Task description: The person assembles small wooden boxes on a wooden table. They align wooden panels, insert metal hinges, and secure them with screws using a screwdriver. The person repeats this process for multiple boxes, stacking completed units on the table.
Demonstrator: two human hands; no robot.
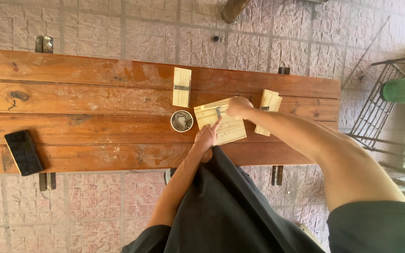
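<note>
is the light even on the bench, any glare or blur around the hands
Head view: soft daylight, no harsh glare on the wooden bench; faint shadows under the pale wood board; left hand and right hand slightly soft; wide lens bows the near right arm large.

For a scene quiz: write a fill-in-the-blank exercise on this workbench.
1. The small round cup of metal fasteners stands just ____ of the pale wooden board in the image.
2. The black phone lies on the ____ end of the bench in the image.
3. The left hand presses on the ____.

Missing words: left; left; board
</note>
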